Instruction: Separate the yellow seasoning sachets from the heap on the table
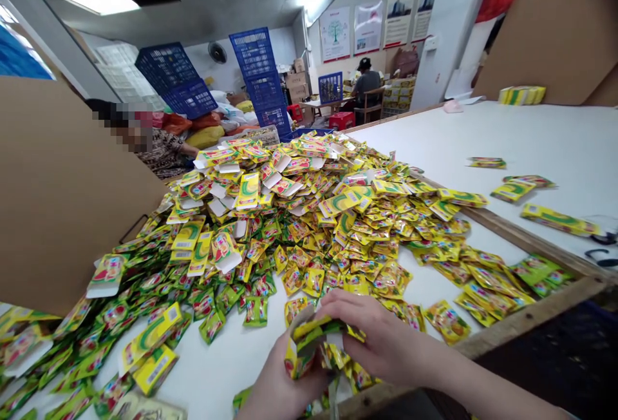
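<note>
Near the table's front edge my left hand (284, 378) is closed around a small yellow cardboard box (295, 357), its end flaps standing up. Over the open end bends my right hand (381, 336), fingers curled on small yellow and green packets (316, 328) at the box's mouth. How many packets are there is hidden by my fingers. Just beyond my hands lie loose yellow packets (313, 281). Green packets (255, 310) spread to the left. Flat and half-opened yellow boxes (248, 189) lie on top of the large heap.
A wooden rim (535, 317) borders the white table (226, 368). A large cardboard sheet (67, 181) stands at the left. Behind the heap sits a person (167, 149); another person (369, 85) works farther back. Blue crates (263, 78) are stacked behind. Several boxes (560, 219) lie at right.
</note>
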The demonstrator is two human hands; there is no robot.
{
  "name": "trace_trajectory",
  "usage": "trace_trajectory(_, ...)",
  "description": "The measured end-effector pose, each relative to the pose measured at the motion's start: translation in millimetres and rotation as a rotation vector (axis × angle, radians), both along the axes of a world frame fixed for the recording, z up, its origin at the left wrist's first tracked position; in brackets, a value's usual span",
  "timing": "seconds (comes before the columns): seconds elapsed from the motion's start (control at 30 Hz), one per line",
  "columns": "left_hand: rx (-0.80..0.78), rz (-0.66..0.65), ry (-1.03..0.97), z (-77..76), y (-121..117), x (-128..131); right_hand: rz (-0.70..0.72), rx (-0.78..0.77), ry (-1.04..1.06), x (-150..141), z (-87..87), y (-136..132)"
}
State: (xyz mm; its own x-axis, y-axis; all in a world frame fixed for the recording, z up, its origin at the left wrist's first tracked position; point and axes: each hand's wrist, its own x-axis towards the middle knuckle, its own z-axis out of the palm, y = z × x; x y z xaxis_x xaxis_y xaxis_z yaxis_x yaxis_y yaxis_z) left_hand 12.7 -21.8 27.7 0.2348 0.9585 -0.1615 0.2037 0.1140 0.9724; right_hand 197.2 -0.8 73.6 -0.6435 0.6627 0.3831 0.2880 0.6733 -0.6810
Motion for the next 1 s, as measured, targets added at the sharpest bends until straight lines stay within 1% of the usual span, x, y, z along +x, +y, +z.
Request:
trace_trajectory(0.07, 0.005, -0.136, 0.032, 3.8, -3, 0, -0.037, -0.039, -0.102, -1, 3.8, -1)
trace_trajectory(0.1, 0.009, -0.193, 0.043, 4.2, -4, 1, -0.024, -0.039, -0.163, -2, 5.5, -2)
trace_trajectory(0.13, 0.014, -0.235, 0.044, 3.5, -4, 0, 0.011, -0.022, -0.224, -3, 6.8, -3)
trace_trajectory(0.2, 0.009, -0.259, 0.032, 0.4, -5, -1, 0.088, 0.015, -0.299, -3, 7.9, -6)
trace_trajectory(0.23, -0.015, -0.262, 0.029, -1.3, -5, -4, 0.1, 0.008, -0.291, -3, 7.5, -6)
trace_trajectory(0.3, -0.096, -0.268, 0.017, -2.9, -5, -10, 0.06, -0.062, -0.198, 0, 5.4, -5)
trace_trajectory(0.37, -0.187, -0.277, -0.002, -0.8, -6, -16, -0.002, -0.117, -0.074, 4, 3.2, -1)
trace_trajectory(0.4, -0.226, -0.28, -0.013, 1.4, -6, -18, -0.01, -0.121, -0.037, 6, 2.5, 0)
trace_trajectory(0.47, -0.293, -0.268, -0.03, 6.9, -7, -17, 0.045, -0.122, -0.034, 7, 2.0, -1)
trace_trajectory(0.53, -0.307, -0.263, -0.07, 11.1, -9, -9, 0.122, -0.181, -0.069, 5, 1.2, -6)
trace_trajectory(0.57, -0.293, -0.28, -0.104, 12.0, -10, -4, 0.145, -0.223, -0.083, 3, -0.2, -10)
trace_trajectory(0.63, -0.248, -0.34, -0.188, 10.9, -12, 5, 0.118, -0.278, -0.066, 1, -5.9, -17)
trace_trajectory(0.7, -0.196, -0.391, -0.204, 7.2, -11, 4, 0.026, -0.277, -0.029, 7, -14.2, -19)
trace_trajectory(0.73, -0.157, -0.378, -0.14, 4.8, -9, -2, -0.036, -0.274, -0.018, 15, -18.2, -17)
trace_trajectory(0.77, -0.086, -0.33, -0.02, 2.0, -6, -13, -0.113, -0.269, -0.018, 28, -21.6, -13)
trace_trajectory(0.8, 0.018, -0.253, 0.148, -1.4, 0, -29, -0.209, -0.253, -0.024, 46, -23.8, -6)
trace_trajectory(0.83, 0.13, -0.149, 0.364, -5.8, 6, -49, -0.33, -0.24, -0.054, 67, -24.8, 2)
trace_trajectory(0.87, 0.281, -0.025, 0.573, -11.6, 13, -71, -0.484, -0.185, -0.092, 92, -24.4, 11)
trace_trajectory(0.9, 0.397, 0.051, 0.772, -18.6, 21, -95, -0.683, -0.079, -0.134, 116, -23.0, 20)
trace_trajectory(0.93, 0.443, 0.125, 0.96, -26.8, 27, -119, -0.86, 0.003, -0.257, 139, -20.9, 28)
trace_trajectory(0.97, 0.432, 0.19, 1.118, -35.5, 33, -140, -1.034, 0.116, -0.372, 158, -18.7, 34)
trace_trajectory(1.0, 0.397, 0.219, 1.219, -44.2, 37, -159, -1.154, 0.211, -0.483, 172, -17.1, 39)
